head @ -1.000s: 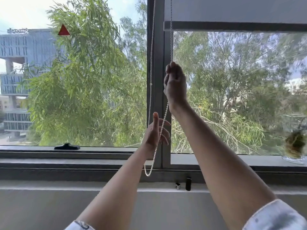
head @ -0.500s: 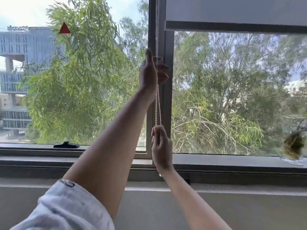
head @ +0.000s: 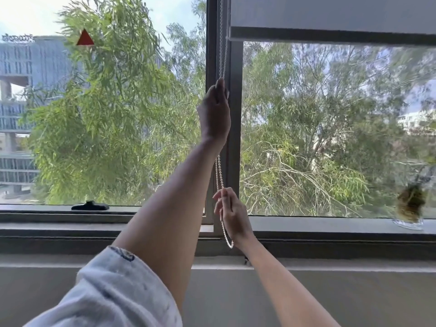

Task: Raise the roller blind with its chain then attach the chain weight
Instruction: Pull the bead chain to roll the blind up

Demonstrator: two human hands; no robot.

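Note:
A white beaded chain [head: 220,172] hangs in a loop along the dark window post. My left hand [head: 215,112] is raised high and closed around the chain. Lower down, my right hand [head: 232,214] pinches the same chain, whose loop bottom dangles just below it. The grey roller blind [head: 330,15] is rolled most of the way up over the right pane; its dark bottom bar [head: 330,37] sits near the top. A small dark piece [head: 246,261], possibly the chain weight, peeks out on the ledge behind my right wrist.
A black window handle [head: 90,206] lies on the left sill. A glass with a plant [head: 410,206] stands on the right sill. A grey wall ledge [head: 70,263] runs below the window frame. Trees and a building fill the view outside.
A second ago my right hand was high on the chain and the left low; they have swapped. Since half a second ago, my left hand's fingers have closed on the chain.

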